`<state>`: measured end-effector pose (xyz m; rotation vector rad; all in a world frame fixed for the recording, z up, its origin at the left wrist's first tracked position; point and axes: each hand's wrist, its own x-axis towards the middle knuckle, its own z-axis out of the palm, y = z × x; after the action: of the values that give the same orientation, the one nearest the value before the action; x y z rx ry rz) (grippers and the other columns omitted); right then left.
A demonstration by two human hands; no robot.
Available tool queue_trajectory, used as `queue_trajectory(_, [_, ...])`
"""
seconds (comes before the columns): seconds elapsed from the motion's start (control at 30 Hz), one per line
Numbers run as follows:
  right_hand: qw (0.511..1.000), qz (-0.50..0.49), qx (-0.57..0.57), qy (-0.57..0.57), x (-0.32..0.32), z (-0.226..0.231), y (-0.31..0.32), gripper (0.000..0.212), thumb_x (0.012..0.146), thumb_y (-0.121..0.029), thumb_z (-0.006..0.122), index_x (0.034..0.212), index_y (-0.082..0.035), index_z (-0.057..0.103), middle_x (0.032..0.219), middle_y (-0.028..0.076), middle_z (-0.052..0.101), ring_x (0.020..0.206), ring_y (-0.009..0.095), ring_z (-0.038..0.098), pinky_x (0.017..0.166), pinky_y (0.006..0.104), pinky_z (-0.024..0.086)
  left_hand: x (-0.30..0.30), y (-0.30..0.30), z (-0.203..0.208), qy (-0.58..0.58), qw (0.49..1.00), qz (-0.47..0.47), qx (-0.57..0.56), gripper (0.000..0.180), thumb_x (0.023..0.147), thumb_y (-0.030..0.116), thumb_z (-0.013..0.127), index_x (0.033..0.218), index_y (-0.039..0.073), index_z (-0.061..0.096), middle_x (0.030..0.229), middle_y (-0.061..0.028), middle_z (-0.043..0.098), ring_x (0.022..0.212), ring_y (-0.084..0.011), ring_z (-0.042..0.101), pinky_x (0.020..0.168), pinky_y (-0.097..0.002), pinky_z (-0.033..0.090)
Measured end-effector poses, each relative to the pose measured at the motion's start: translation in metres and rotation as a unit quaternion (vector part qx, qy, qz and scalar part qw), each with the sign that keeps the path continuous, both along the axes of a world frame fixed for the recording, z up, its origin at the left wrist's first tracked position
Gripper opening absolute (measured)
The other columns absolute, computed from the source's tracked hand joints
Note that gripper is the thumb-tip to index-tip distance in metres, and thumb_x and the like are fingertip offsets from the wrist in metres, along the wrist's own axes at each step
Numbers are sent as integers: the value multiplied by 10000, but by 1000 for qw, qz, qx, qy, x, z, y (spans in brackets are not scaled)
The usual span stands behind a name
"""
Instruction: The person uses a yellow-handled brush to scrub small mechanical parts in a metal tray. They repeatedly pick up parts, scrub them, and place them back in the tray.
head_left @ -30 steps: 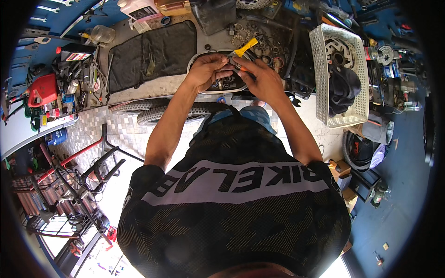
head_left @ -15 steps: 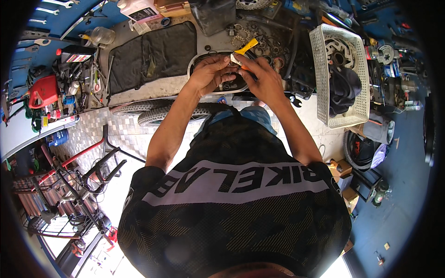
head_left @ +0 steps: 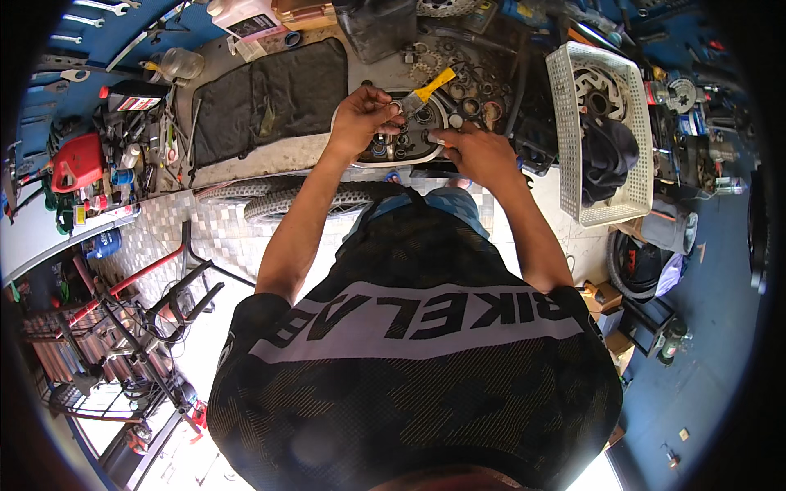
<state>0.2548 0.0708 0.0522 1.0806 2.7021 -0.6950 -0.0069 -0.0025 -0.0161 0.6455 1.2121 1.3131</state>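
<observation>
My left hand (head_left: 360,127) is over the left part of a pale-rimmed tray (head_left: 368,165) with dark small parts in it. Its thumb and fingers pinch a small metal ring (head_left: 396,108). My right hand (head_left: 479,154) is at the tray's right edge, fingers closed around a small tool with an orange part (head_left: 443,143); the rest of that tool is hidden or too small to make out. Between the hands, a yellow-handled scraper (head_left: 435,83) lies slanted across the tray's far rim. Loose bearings and rings (head_left: 471,106) sit just beyond my right hand.
A black mat or pouch (head_left: 270,102) covers the bench to the left. At the right stands a white perforated basket (head_left: 565,123) with brake discs and a dark cloth. Bicycle tyres (head_left: 303,204) lie below the bench edge. Tools crowd the far left.
My hands were close together over the tray and have moved apart. The right went right and nearer me with the orange tool; the left shifted slightly left, raising the small ring into view.
</observation>
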Motion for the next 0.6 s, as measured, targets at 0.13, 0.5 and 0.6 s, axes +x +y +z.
queue_trajectory(0.13, [999,-25,13,29,1,-1,-1,428,987,-270,715,1409,-342,703,1134,111,729,1055,338,742,908,481,590,8,2,-1,8,1000,13,-15,257,1027,4,700,1277,-13,646,1126,-123,742,1039,-253,772,815,-386,684])
queue_trajectory(0.5, [996,-62,-59,-16,-6,-4,8,869,999,-298,703,1723,-293,223,1162,183,778,1103,429,729,973,535,552,12,-1,-6,17,1000,0,-17,302,1015,-50,625,1314,-36,663,1187,-137,720,1039,-241,761,840,-379,689])
queue_trajectory(0.6, [995,-72,-61,-19,-5,-11,10,831,993,-313,718,1684,-221,266,1147,192,788,1096,446,732,976,544,546,12,-2,-9,24,1000,3,-19,295,1019,-27,671,1314,-17,671,1180,-120,734,1041,-240,764,842,-386,685])
